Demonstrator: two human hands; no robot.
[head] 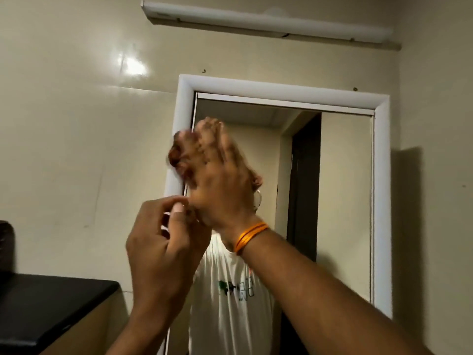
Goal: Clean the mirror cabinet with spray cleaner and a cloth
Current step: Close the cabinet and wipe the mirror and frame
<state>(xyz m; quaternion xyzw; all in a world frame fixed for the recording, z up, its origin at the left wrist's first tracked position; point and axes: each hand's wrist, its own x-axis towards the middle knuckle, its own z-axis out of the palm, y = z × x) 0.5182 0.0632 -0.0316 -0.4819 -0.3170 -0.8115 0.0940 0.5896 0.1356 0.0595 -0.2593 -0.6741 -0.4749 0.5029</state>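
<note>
The mirror cabinet (281, 93) hangs on the tiled wall, a white frame around its glass (345, 201). My right hand (220, 180), blurred and with an orange thread at the wrist, is raised to the frame's left side. Its fingers curl around that edge. Just below it my left hand (158, 239) is held up, with fingertips pinched together close to the same edge and nothing visible in them. The glass reflects a person in a white T-shirt and a dark doorway. No cloth or spray bottle is in view.
A black countertop (51, 303) juts out at the lower left, with a dark object (5, 244) at the frame's left edge above it. A tube light (256, 21) is mounted on the wall over the cabinet. Glossy beige tiles surround the cabinet.
</note>
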